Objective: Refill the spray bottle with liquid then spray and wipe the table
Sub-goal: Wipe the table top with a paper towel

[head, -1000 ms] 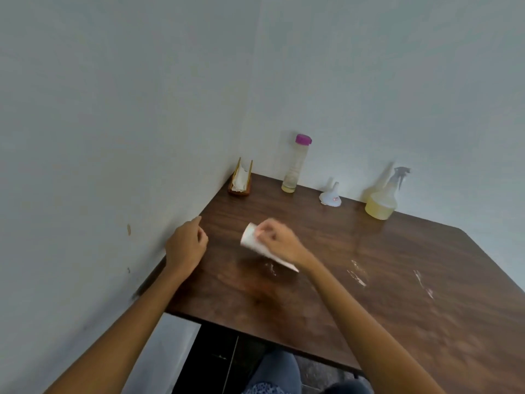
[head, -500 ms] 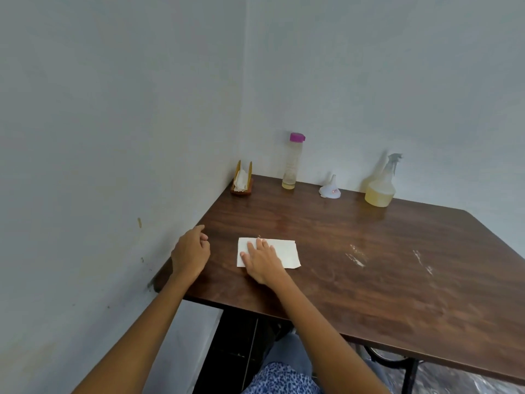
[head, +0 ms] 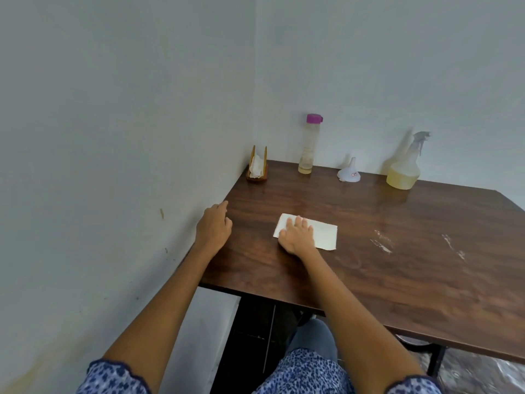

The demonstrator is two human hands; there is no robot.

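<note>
Wiping looks underway: the right hand (head: 298, 237) presses flat, straight fingers (head: 298, 221) on the paper towel (head: 324, 236), which next needs sliding right toward the wet streaks (head: 382, 243) on the counter (head: 397, 280).

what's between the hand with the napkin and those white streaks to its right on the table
Nothing visible. The right hand presses flat on the napkin, and only bare table lies between it and the white streaks.
</note>
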